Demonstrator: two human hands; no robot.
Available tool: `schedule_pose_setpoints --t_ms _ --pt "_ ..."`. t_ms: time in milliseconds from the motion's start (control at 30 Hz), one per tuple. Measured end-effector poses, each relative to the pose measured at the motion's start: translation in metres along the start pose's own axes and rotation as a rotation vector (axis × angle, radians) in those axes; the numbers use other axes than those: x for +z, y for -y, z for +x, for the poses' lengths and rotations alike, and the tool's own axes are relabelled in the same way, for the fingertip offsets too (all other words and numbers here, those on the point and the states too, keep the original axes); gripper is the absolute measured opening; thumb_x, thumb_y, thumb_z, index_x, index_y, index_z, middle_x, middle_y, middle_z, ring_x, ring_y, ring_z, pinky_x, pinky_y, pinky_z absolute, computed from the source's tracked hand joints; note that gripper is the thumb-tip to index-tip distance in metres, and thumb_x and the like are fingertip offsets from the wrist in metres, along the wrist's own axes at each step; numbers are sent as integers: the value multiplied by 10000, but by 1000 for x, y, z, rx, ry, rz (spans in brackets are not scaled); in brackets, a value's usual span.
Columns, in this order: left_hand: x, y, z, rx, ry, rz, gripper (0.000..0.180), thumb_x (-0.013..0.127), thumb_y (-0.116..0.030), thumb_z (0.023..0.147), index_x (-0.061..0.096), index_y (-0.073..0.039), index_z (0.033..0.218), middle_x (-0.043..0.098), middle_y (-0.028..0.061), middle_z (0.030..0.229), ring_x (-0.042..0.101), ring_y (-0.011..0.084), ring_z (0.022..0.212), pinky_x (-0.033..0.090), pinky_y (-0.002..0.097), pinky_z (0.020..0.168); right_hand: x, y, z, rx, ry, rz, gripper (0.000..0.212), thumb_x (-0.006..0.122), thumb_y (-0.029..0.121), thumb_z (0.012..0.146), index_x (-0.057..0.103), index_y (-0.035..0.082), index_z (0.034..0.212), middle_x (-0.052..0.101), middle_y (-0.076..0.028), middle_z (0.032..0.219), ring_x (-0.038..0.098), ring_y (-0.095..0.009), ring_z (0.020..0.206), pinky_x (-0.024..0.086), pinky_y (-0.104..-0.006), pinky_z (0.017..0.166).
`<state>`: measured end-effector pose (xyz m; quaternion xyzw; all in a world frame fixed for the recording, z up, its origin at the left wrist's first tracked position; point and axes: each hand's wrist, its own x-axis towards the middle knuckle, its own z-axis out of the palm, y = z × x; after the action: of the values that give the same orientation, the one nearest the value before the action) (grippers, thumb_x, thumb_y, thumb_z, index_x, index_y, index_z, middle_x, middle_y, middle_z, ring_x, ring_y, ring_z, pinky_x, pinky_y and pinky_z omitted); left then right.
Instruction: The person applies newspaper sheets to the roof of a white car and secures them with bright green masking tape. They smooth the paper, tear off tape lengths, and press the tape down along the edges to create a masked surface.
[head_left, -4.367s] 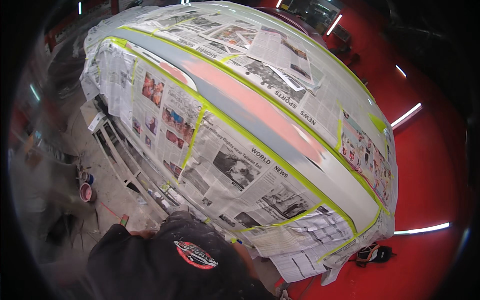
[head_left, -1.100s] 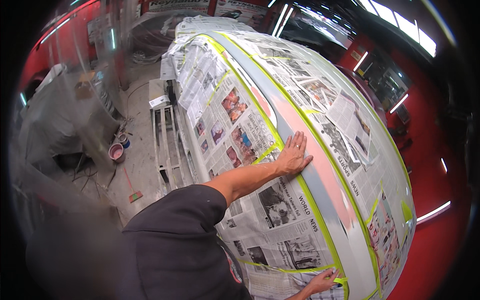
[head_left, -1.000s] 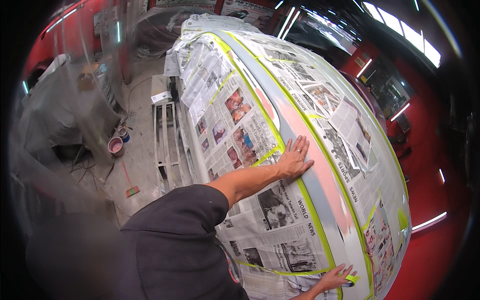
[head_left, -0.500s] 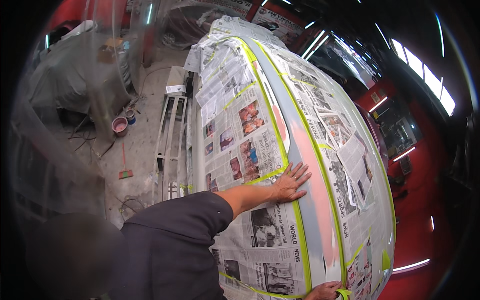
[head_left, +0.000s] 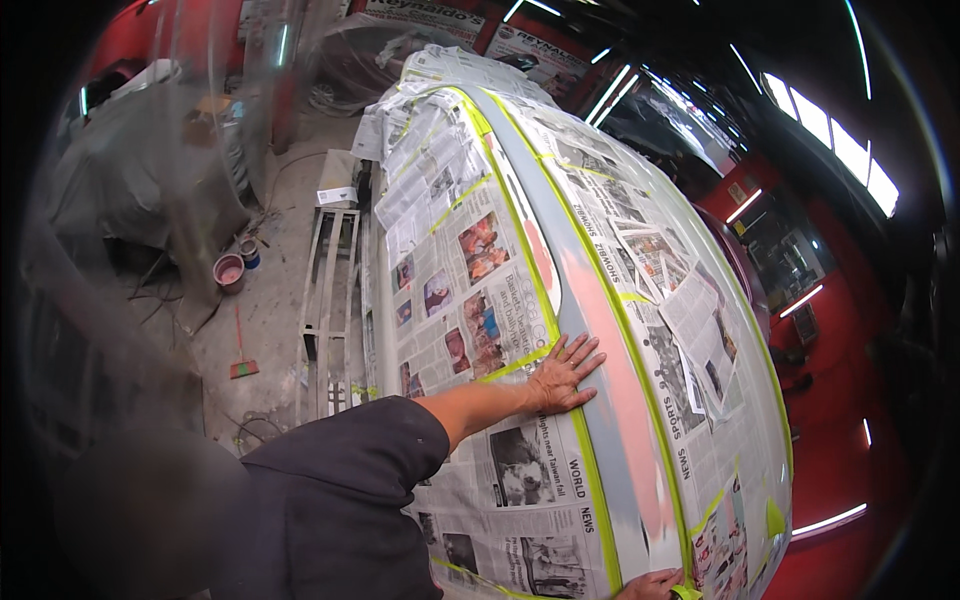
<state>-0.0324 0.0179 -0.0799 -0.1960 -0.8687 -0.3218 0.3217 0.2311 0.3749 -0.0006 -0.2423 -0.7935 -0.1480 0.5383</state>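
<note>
A car body (head_left: 610,400) is wrapped in newspaper (head_left: 470,260), with yellow-green masking tape (head_left: 590,470) edging a bare grey and pink strip. My left hand (head_left: 565,375) lies flat on it with fingers spread, palm on the tape line and the paper, holding nothing. My dark sleeve reaches in from the lower left. My right hand (head_left: 652,584) touches the same strip at the picture's lower edge and is mostly cut off. A scrap of yellow-green tape (head_left: 686,592) sits at its fingertips; its grip is hidden.
A metal frame stand (head_left: 325,300) stands on the concrete floor left of the car. Beyond it are a pink bucket (head_left: 230,270), a small red-headed broom (head_left: 241,366) and a bulky shape under clear plastic sheeting (head_left: 140,190). Red walls with strip lights rise on the right.
My left hand has stayed flat on the tape line. My right hand has dropped lower in the picture, to its bottom edge. The view has swung, showing more of the floor.
</note>
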Motion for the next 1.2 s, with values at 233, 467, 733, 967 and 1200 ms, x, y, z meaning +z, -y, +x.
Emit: schedule_pose_setpoints --t_ms 233,467,733,967,1200 --pt "0 -3 3 -4 9 14 716 462 -513 942 325 -115 1522 233 195 1599 149 382 1499 57 562 1211 -11 8 6 -21 -5 32 244 551 174 923 642 9 768 600 -206 685 548 -406 572 419 -514 521" --pt "-1 -3 2 -4 -2 22 719 465 -520 943 329 -111 1519 243 194 1594 161 388 1494 60 560 1211 -23 16 10 -42 -27 84 203 557 136 928 708 3 899 640 -215 743 580 -411 608 442 -512 536" --pt "2 -1 1 11 -23 10 719 469 -514 942 332 -104 1517 250 196 1591 167 389 1492 57 561 1210 -5 2 2 -21 -11 19 221 564 156 932 736 16 932 616 -182 618 545 -398 500 423 -508 481" --pt "3 -1 2 3 -8 4 719 471 -505 942 325 -109 1524 237 183 1601 154 379 1499 57 561 1210 -1 -1 0 4 -3 1 226 563 163 927 743 26 918 604 -188 607 529 -395 488 411 -499 474" --pt "3 2 2 5 14 22 724 443 -515 945 309 -113 1531 220 182 1609 150 375 1502 59 564 1209 -2 2 1 -15 -24 30 230 572 174 928 746 30 970 602 -195 603 533 -396 490 415 -502 478"
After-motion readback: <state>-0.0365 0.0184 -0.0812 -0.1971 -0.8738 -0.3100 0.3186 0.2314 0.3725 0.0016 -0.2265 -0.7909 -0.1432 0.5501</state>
